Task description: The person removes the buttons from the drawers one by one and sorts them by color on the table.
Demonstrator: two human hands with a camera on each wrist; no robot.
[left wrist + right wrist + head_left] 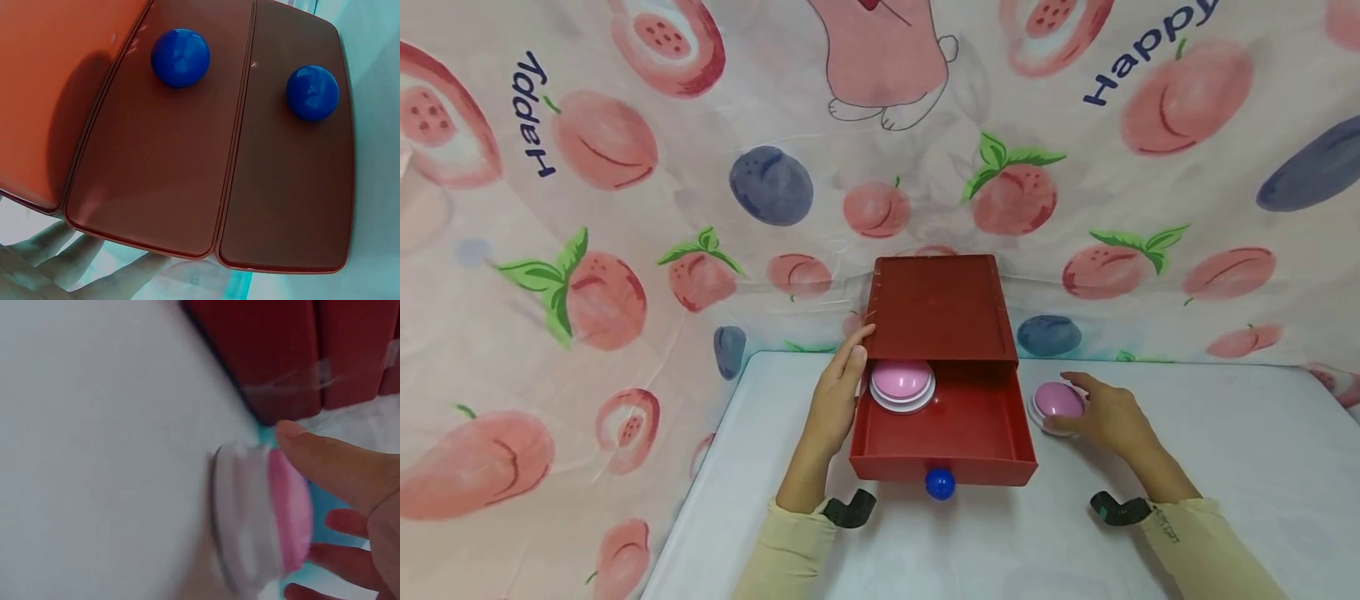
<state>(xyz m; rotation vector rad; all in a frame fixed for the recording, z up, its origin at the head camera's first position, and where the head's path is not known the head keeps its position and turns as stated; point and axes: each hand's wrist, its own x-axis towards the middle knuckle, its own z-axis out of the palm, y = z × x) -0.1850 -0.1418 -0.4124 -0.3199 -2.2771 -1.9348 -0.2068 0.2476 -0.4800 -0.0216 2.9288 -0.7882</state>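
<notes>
A dark red drawer box (942, 308) stands with its top drawer (970, 429) pulled out. Inside that drawer, at the back left, lies a round push button (902, 379) with a pink dome and white base. My left hand (835, 398) rests along the box's left side, fingers extended; its fingers (65, 256) also show at the box's edge in the left wrist view. Right of the box, another pink push button (253, 515) sits on the table. Around it my right hand (1108, 417) is spread, thumb on one side and fingers on the other; firm contact cannot be made out.
A blue knob (940, 483) sticks out from the open drawer's front. Lower drawer fronts (156, 144) with blue knobs are closed in the left wrist view. The white table (1240, 450) meets a fruit-patterned cloth (925, 158) behind the box.
</notes>
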